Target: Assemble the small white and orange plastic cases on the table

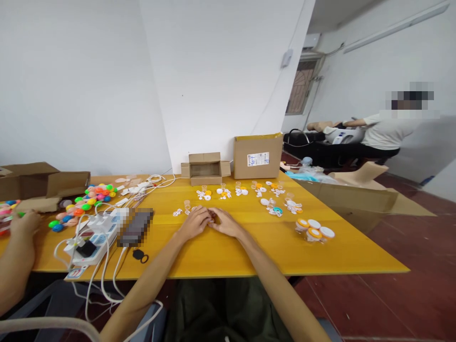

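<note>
My left hand and my right hand meet at the fingertips over the yellow table. Both have their fingers curled in, and whatever lies between them is hidden or too small to name. Just beyond my left hand are small white round plastic pieces and a clear plastic cup. Farther back lie several groups of white discs, orange rings and clear cups. To the right, a teal ring rests among white parts. Clear containers with orange and white lids stand together near the right edge.
An open small carton and a large cardboard box stand against the wall. On the left are a power strip with cables, a phone and colourful balls. A co-worker's hand reaches in there. Another person sits far right.
</note>
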`<state>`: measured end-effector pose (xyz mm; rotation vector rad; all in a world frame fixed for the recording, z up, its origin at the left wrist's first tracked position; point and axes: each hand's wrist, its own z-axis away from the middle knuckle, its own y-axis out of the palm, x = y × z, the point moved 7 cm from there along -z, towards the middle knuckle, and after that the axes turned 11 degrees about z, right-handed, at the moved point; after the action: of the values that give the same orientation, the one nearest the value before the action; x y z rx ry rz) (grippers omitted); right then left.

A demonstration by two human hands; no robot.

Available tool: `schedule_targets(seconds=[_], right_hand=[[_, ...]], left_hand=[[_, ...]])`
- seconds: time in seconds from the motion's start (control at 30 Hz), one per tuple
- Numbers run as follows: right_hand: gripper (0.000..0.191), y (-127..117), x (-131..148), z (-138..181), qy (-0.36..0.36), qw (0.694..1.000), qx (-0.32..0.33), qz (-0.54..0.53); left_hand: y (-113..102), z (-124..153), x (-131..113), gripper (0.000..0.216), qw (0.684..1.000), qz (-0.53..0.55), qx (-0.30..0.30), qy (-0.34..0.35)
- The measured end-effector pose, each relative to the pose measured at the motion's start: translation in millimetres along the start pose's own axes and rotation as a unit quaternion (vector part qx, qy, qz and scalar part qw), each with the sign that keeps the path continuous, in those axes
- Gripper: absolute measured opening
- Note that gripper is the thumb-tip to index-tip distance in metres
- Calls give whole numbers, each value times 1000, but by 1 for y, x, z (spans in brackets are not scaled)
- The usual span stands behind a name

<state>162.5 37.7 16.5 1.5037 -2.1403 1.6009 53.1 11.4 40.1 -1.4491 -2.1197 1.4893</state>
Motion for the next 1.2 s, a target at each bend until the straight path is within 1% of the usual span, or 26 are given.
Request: schedule_targets(seconds=[0.1, 0.17, 0.23, 0.33, 0.4, 0.47, 0.53, 0.67, 0.77, 0.83, 0.93, 1.0, 1.2], right_hand=[[37, -2, 4, 1, -10, 1000, -3, 4], [39, -9, 9, 3, -24, 999, -29, 13], [45, -21, 14, 6, -41, 996, -79, 31], [53, -39, 21, 11, -60, 982, -164, 70], [54, -46, 21, 14, -62, 973, -199, 99], [54, -49, 18, 14, -49, 968, -217, 118], [56, -51, 11, 14, -19, 965, -232, 117], [62, -60, -3, 18, 51, 953, -290, 75], [63, -64, -8, 20, 79, 942, -321, 57], [57, -60, -9, 17, 76, 948, -304, 53], [47, -45, -11, 10, 63, 971, -224, 56], [45, -35, -13, 7, 58, 982, -166, 62], [60, -18, -14, 5, 63, 996, -37, 48]], left_hand=[[0, 0, 0, 23, 1000, -2, 1, 0], [1, 1, 1, 23, 1000, -5, -3, 1], [2, 1, 3, 24, 1000, -10, -4, 2], [4, 1, 5, 24, 1000, -15, -2, -4], [4, 2, 5, 25, 1000, -14, -1, -7], [4, 2, 4, 26, 1000, -11, -1, -6], [3, 1, 3, 27, 1000, -8, 0, -6], [2, 1, 2, 28, 1000, -9, 4, -10], [2, 1, 1, 28, 1000, -9, 3, -10], [1, 2, 0, 28, 1000, -9, -1, -11], [0, 2, 0, 27, 1000, -8, -6, -10], [-1, 2, 0, 26, 1000, -6, -9, -10], [-4, 2, -2, 22, 1000, 0, -20, -11]])
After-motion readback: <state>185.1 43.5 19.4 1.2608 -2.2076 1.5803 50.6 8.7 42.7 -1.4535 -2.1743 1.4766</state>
